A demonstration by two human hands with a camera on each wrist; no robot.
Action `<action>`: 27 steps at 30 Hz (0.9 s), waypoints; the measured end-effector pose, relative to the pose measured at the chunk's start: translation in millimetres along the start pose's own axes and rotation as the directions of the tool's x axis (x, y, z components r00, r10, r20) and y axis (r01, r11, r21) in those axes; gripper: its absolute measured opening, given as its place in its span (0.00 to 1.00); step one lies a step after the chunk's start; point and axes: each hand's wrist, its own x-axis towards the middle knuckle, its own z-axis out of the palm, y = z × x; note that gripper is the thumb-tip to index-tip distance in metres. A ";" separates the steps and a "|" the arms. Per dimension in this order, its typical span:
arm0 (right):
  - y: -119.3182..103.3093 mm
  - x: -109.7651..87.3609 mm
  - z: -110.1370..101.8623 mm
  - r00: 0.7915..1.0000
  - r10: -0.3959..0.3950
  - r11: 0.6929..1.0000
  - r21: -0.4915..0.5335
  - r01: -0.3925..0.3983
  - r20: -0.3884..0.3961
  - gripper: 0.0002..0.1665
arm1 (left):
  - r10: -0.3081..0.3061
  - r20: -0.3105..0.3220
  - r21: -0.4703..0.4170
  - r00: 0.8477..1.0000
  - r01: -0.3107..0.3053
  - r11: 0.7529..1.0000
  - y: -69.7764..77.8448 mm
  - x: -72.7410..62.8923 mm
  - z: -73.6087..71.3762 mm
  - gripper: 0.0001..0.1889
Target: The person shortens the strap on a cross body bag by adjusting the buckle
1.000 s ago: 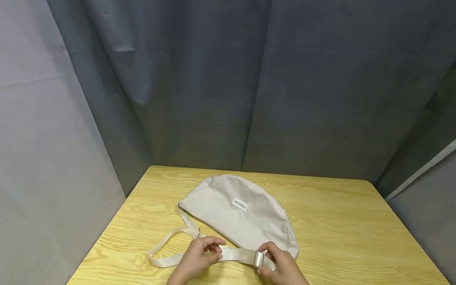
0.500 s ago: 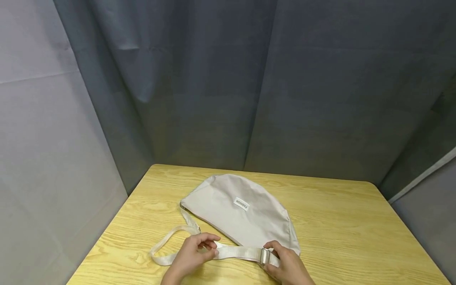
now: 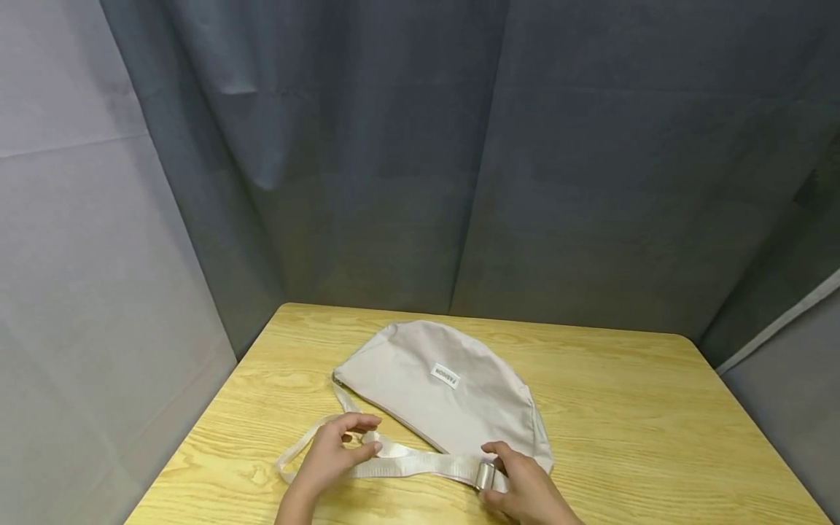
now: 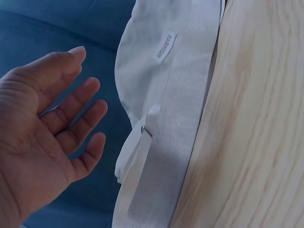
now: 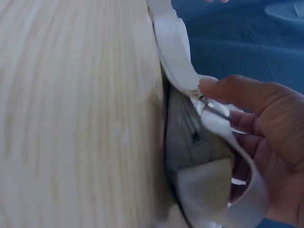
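A pale grey half-moon shoulder bag (image 3: 426,405) lies on the wooden table, its white "FASHION" label (image 3: 445,375) facing up. Its whitish webbing strap (image 3: 420,464) runs along the near side and loops off to the left. My right hand (image 3: 525,487) pinches the strap's silver slide buckle (image 3: 485,476) between thumb and fingers; in the right wrist view the thumb tip presses at the buckle (image 5: 216,110) edge. My left hand (image 3: 331,453) hovers over the strap's left part. The left wrist view shows its fingers relaxed and apart from the strap (image 4: 175,118), holding nothing.
The light wood table (image 3: 630,423) reaches out on both sides of the bag. Behind its far edge hangs a dark blue-grey curtain (image 3: 394,182), and a pale grey cloth wall (image 3: 98,292) stands at the left.
My left hand has let the strap go and moved left along it. The right hand has shifted slightly right, staying at the buckle. The bag has barely moved.
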 end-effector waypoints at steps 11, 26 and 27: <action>-22.2 5.3 6.3 0.995 0.087 0.995 -0.054 -0.084 0.048 0.31 | -0.113 -0.160 0.020 0.981 0.118 0.993 -25.0 11.2 -9.1 0.16; -19.4 -5.2 9.2 1.000 0.020 0.982 -0.187 -0.018 0.006 0.10 | -0.236 -0.245 -0.014 0.940 0.240 0.971 -48.6 31.5 -9.3 0.19; -17.8 -4.3 8.7 0.999 0.036 0.979 -0.201 -0.037 -0.011 0.10 | -0.231 -0.244 -0.015 0.942 0.235 0.972 -49.5 33.0 -10.0 0.19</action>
